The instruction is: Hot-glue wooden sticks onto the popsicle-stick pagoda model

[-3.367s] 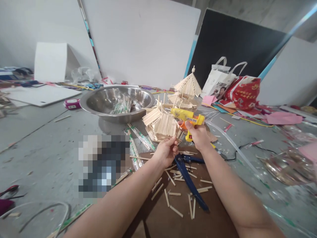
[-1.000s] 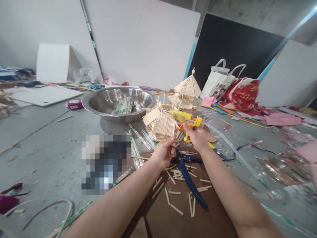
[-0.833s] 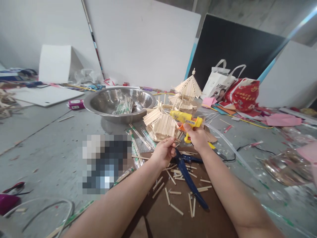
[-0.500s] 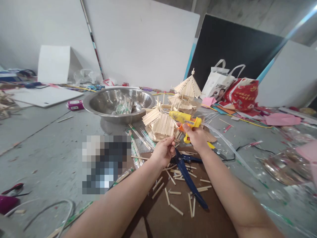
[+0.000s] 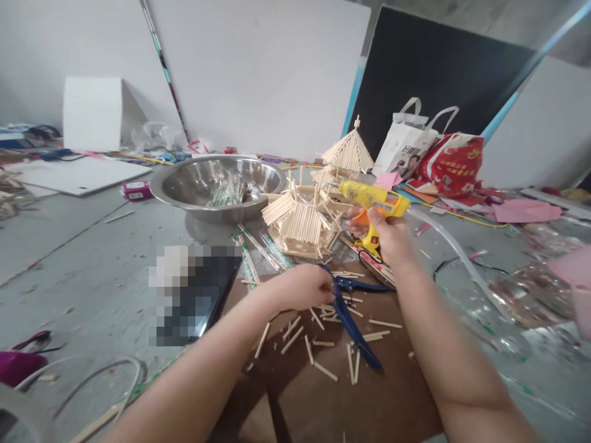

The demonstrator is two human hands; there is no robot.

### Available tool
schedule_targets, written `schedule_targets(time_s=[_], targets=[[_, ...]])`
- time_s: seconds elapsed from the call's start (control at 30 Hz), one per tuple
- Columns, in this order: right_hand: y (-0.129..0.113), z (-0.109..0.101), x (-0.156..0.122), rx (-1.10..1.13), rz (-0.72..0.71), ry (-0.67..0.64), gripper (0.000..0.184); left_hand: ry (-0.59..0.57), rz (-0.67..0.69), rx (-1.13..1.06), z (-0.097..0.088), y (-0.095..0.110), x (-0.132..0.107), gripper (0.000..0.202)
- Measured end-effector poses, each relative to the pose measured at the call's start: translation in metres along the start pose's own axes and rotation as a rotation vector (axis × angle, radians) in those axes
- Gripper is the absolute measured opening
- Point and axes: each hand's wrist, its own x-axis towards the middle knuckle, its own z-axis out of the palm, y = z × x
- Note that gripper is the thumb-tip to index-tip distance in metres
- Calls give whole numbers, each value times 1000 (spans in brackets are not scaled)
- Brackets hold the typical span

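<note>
My right hand [image 5: 392, 237] is wrapped around the handle of a yellow hot glue gun [image 5: 372, 200], a finger by its orange trigger and its nozzle pointing left. The glue gun is just right of a small pavilion-like model [image 5: 305, 224] built of wooden sticks. My left hand [image 5: 311, 288] is low over the brown board [image 5: 323, 400], fingers curled together beside a blue-handled cutter [image 5: 353, 323]. What those fingers hold, if anything, is hidden. Short cut wooden sticks [image 5: 325, 370] lie scattered around the cutter. A finished-looking stick roof with a pointed top [image 5: 349, 151] stands behind the model.
A steel basin [image 5: 217, 209] with wrapped chopsticks [image 5: 231, 189] stands at the back left. Wrapped sticks also lie on the floor beside the model. White and red bags [image 5: 452, 163] are at the back right. A blurred-out dark object [image 5: 194, 295] lies left of the board.
My right hand has moved the glue gun right, away from the model. My left hand has dropped from the model's front edge to the sticks by the cutter.
</note>
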Motion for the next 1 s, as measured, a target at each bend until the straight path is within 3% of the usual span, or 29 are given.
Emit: schedule_targets(time_s=[0.17, 0.23, 0.33, 0.5, 0.7, 0.8, 1.0], targets=[[-19, -14, -4, -56, -17, -22, 30, 62, -81, 313, -28, -9, -14, 12], [-24, -17, -6, -83, -24, -39, 29, 79, -134, 386, -31, -16, -19, 11], [-30, -20, -9, -120, -32, -96, 24, 11, -178, 491, -30, -22, -26, 9], [-34, -20, -14, -197, -6, -234, 23, -86, -240, 652, -36, -15, -35, 12], [-38, -23, -17, -263, 26, -349, 20, -40, -345, 724, -51, -14, -40, 13], [-42, -27, -17, -313, 83, -369, 24, -62, -342, 696, -45, -13, -40, 9], [-46, -33, -17, -389, 105, -442, 26, -115, -152, 650, -6, -4, -42, 12]])
